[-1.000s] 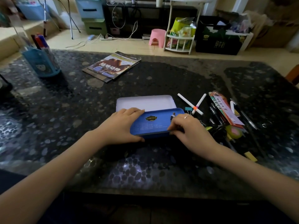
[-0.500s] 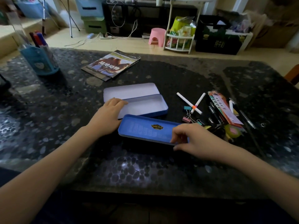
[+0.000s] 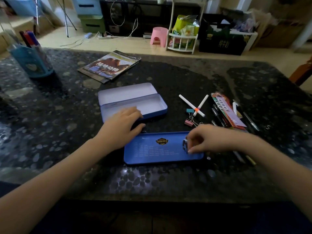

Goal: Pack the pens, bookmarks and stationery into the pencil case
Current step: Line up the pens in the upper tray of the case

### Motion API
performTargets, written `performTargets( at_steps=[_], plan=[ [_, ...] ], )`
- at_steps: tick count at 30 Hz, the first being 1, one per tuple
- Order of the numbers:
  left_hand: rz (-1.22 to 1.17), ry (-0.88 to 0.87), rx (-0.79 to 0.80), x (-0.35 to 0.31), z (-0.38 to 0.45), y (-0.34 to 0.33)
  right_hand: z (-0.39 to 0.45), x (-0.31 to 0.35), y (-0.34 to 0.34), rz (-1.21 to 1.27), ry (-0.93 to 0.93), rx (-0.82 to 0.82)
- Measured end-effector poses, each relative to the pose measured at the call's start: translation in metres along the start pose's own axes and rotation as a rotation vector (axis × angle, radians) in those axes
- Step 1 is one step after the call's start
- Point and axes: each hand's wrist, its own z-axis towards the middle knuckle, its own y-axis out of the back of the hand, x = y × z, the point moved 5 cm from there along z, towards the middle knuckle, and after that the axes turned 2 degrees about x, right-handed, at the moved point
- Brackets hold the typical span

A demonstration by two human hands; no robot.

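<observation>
The blue tin pencil case [image 3: 152, 105] lies open mid-table, its white-lined lid [image 3: 126, 92] folded back. My left hand [image 3: 121, 127] grips the case's near rim, fingers over the edge. A flat blue tray [image 3: 152, 151] with a gold logo lies on the table nearer to me; my right hand [image 3: 207, 139] holds its right end with curled fingers. To the right lie two crossed white pens [image 3: 189, 103], binder clips [image 3: 190, 116], colourful bookmarks [image 3: 226, 110] and dark pens [image 3: 217, 115], partly hidden behind my right hand.
A magazine [image 3: 109, 66] lies at the back of the dark speckled table [image 3: 67, 132]. A blue pen holder [image 3: 32, 63] with markers stands far left. A wooden chair [image 3: 302, 73] shows at the right edge. Floor clutter lies beyond the table.
The blue tray was lifted off the case and set down on the table in front of it. My left hand stayed on the case; my right hand moved toward me with the tray.
</observation>
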Motion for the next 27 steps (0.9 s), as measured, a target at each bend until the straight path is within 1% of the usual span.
performTargets(
  at_steps=[3, 4, 7, 10, 13, 16, 18, 23, 27],
  plan=[
    [-0.087, -0.037, 0.106, -0.017, -0.005, -0.005, -0.007, -0.026, 0.032, -0.074, -0.123, -0.138],
    [-0.088, -0.041, 0.147, -0.02, -0.008, -0.008, -0.01, -0.038, 0.04, -0.099, -0.178, -0.156],
    [-0.026, -0.04, 0.246, -0.023, -0.017, -0.012, -0.02, -0.073, 0.051, -0.15, -0.341, -0.117],
    [0.039, -0.042, 0.371, -0.018, -0.026, -0.015, -0.029, -0.093, 0.054, -0.158, -0.455, -0.12],
    [0.02, -0.024, 0.503, -0.009, -0.037, -0.015, -0.031, -0.097, 0.057, -0.149, -0.497, -0.129],
    [0.071, -0.075, 0.587, -0.009, -0.051, -0.016, -0.033, -0.095, 0.054, -0.095, -0.525, -0.112],
    [0.071, -0.077, 0.574, -0.01, -0.056, -0.017, -0.033, -0.096, 0.054, -0.112, -0.527, -0.139],
    [-0.037, -0.008, 0.432, -0.01, -0.036, -0.011, -0.027, -0.105, 0.057, -0.209, -0.549, -0.239],
    [-0.104, -0.005, 0.414, -0.007, -0.026, -0.015, -0.022, -0.095, 0.063, -0.24, -0.519, -0.403]
  ],
)
